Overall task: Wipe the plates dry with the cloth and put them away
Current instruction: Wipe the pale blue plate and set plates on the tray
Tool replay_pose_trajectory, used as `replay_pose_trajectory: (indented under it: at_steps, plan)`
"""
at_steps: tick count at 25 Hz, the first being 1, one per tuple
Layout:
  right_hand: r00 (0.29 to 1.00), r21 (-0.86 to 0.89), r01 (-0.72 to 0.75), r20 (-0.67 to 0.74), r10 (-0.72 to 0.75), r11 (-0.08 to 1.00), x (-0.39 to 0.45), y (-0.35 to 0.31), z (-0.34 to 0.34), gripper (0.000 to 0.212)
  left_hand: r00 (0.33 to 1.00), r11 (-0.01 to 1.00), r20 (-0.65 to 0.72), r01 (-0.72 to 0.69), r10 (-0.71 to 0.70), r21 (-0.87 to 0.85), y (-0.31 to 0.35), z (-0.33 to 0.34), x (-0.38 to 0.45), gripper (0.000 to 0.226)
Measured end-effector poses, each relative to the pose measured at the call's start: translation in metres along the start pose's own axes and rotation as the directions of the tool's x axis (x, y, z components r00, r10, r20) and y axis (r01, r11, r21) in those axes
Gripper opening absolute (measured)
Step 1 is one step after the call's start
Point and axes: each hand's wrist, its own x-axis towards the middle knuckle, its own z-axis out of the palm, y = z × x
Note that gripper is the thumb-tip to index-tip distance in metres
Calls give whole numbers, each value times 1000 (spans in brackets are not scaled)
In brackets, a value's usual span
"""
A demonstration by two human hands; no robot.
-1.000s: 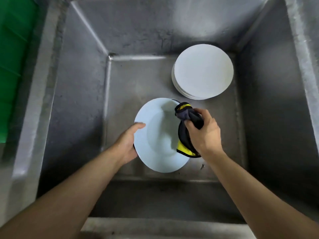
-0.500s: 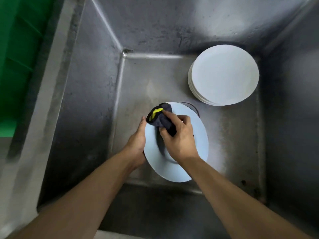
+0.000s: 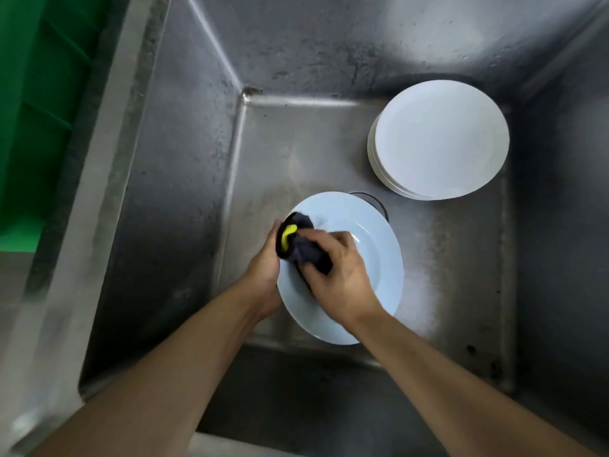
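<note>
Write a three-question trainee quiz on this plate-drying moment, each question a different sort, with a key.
1. True or false: the right hand grips the dark cloth with the yellow edge against the held plate.
2. Multiple choice: where is the stack of white plates?
A. on the green crate
B. in the far right corner of the sink
C. under the held plate
3. Fill in: the left hand holds the plate by its ____ edge.

Key: 1 true; 2 B; 3 left
</note>
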Motion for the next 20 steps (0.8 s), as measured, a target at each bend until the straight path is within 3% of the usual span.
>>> replay_pose_trajectory:
  at_steps: [3, 6, 8, 11, 15, 16, 18, 20]
  plan:
    - [999, -7, 28, 47, -27, 1000, -4, 5, -6, 43, 999, 998, 45, 30, -27, -62, -5, -6, -2, 64]
    - [978, -3, -150, -145, 148, 989, 34, 10, -19, 38, 999, 999, 43, 17, -18, 33, -4, -3, -4, 65]
    - [966, 30, -192, -173, 194, 981, 41, 6, -18, 37, 1000, 998, 14, -9, 8, 68, 1, 4, -4, 62]
    - [999, 15, -43, -15, 44, 999, 5, 1, -5, 40, 1000, 999, -18, -19, 20, 35, 5, 6, 0, 58]
    - [981, -17, 55, 188, -51, 998, -27, 16, -19, 40, 999, 985, -43, 30, -23, 171, 3, 1, -8, 69]
    - [984, -68, 36, 175, -24, 997, -20, 24, -23, 40, 999, 983, -30, 45, -40, 176, 2, 1, -10, 73]
    - [994, -167, -106, 19, 111, 980, 0, 37, -29, 39, 1000, 984, -19, 20, -17, 175, 1, 4, -10, 73]
    - [955, -119, -274, -153, 255, 954, 15, 39, -29, 34, 999, 984, -41, 3, 4, 176, 2, 7, -9, 73]
